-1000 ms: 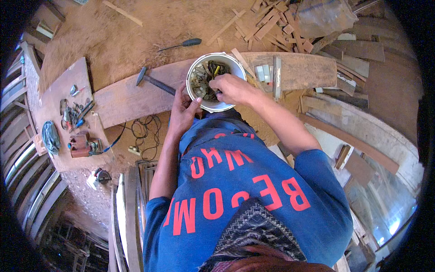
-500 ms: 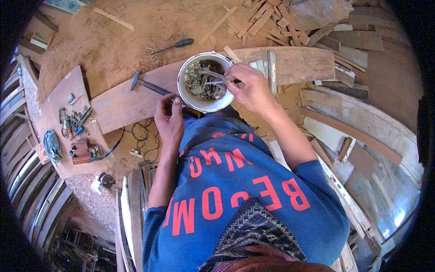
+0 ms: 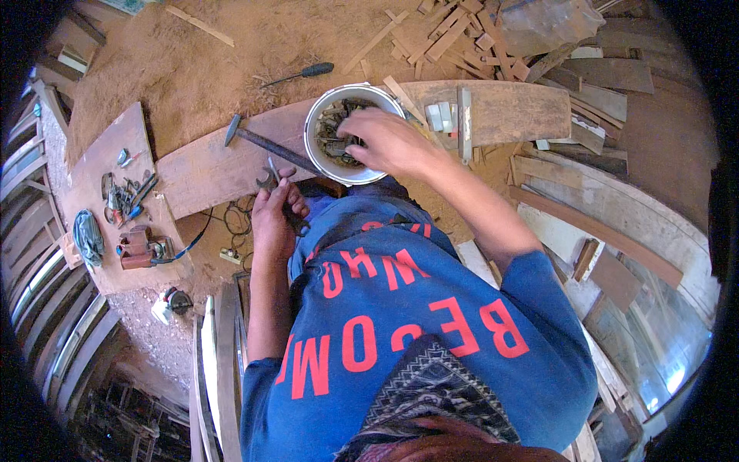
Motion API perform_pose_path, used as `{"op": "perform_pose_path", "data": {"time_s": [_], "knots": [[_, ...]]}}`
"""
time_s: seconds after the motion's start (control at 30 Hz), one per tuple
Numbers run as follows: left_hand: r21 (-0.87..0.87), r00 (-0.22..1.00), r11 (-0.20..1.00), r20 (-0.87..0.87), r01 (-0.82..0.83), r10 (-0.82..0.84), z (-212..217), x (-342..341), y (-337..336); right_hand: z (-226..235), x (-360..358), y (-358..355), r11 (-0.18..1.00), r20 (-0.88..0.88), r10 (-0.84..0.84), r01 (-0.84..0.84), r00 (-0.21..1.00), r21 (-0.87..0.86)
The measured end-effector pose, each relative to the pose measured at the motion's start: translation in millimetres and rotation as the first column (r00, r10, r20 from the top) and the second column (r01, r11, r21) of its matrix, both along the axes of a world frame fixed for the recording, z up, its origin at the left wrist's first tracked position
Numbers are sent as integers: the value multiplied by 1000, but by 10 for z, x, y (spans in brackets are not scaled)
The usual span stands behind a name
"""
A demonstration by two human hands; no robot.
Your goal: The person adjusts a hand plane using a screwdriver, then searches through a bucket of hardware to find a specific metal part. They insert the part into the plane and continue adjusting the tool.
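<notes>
Near the top centre of the frame, a white bowl point(image 3: 315, 146) full of dark metal parts sits on a curved wooden plank point(image 3: 200, 165), and the right hand point(image 3: 389, 142) reaches into it with fingers point(image 3: 356, 123) bent down among the parts; whether they grip anything I cannot tell. Just left of and below the bowl, the left hand point(image 3: 273, 215) has its fingers clamped on a small wrench point(image 3: 271, 175). A hammer point(image 3: 265, 146) lies on the plank beside the bowl, a screwdriver point(image 3: 300, 74) rests on the sawdust above, and loose tools point(image 3: 123, 189) crowd a board at the left.
</notes>
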State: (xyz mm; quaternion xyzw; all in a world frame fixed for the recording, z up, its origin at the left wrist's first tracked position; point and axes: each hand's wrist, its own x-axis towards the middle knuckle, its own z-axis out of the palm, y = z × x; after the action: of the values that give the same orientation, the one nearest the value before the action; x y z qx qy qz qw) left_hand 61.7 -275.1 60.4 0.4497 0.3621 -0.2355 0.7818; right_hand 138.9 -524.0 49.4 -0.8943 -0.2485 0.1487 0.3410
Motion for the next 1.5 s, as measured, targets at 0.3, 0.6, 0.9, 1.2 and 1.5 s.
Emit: {"op": "perform_pose_path", "data": {"time_s": [0.3,0.6,0.9,1.2,1.5], "knots": [[15,993,997,-89,-72,73,-92,-325,69,-1438,183,673,720,-205,302,-364,931,-591],[69,998,996,-37,-56,59,-154,-410,90,-701,510,321,882,-345,129,-266,930,-390],[-87,994,996,-111,-32,22,-122,-81,-19,110,253,-254,999,-145,11,-15,989,-31],[-189,998,980,9,62,-61,-162,305,-297,227,164,-442,973,-311,-143,191,939,127],[-364,999,931,11,35,-34,-189,309,-499,-18,-356,-483,689,-672,-206,593,712,417]]}}
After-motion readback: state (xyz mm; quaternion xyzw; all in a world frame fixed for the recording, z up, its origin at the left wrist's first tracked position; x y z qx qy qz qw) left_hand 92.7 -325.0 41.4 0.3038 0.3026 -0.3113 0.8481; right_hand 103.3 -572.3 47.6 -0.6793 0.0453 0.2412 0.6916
